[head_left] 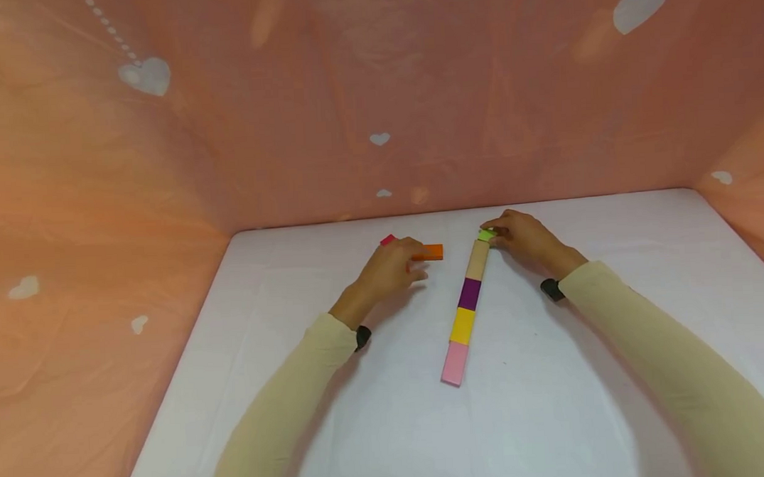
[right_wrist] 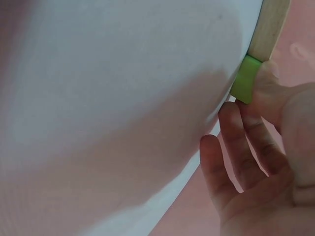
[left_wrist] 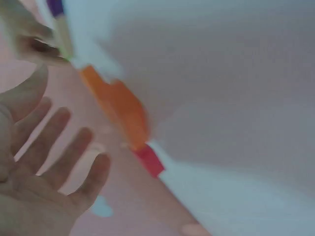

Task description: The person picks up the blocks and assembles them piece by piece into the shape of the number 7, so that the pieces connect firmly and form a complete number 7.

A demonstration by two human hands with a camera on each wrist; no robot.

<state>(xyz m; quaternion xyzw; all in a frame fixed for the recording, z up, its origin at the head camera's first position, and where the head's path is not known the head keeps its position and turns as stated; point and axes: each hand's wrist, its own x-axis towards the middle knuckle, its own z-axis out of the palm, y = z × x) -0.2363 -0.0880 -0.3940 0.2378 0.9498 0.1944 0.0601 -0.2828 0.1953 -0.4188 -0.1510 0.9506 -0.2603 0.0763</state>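
Note:
My right hand [head_left: 528, 238] pinches a green block [right_wrist: 246, 78] at the far end of a row. The green block meets a natural wood block [head_left: 477, 260]; nearer me follow a purple block [head_left: 470, 294], a yellow block [head_left: 463, 326] and a pink block [head_left: 454, 363], end to end. With fingers spread and holding nothing, my left hand [head_left: 392, 270] hovers by an orange block [head_left: 432, 252], which it partly hides in the head view. More orange [left_wrist: 125, 115] shows in the left wrist view, blurred, beside a red block [left_wrist: 149, 161].
All the blocks lie on a white-covered table [head_left: 530, 403]. A peach cloth [head_left: 325, 99] with white hearts rises behind the far edge and along both sides. Black bands [head_left: 552, 289] sit at both wrists, below light sleeves.

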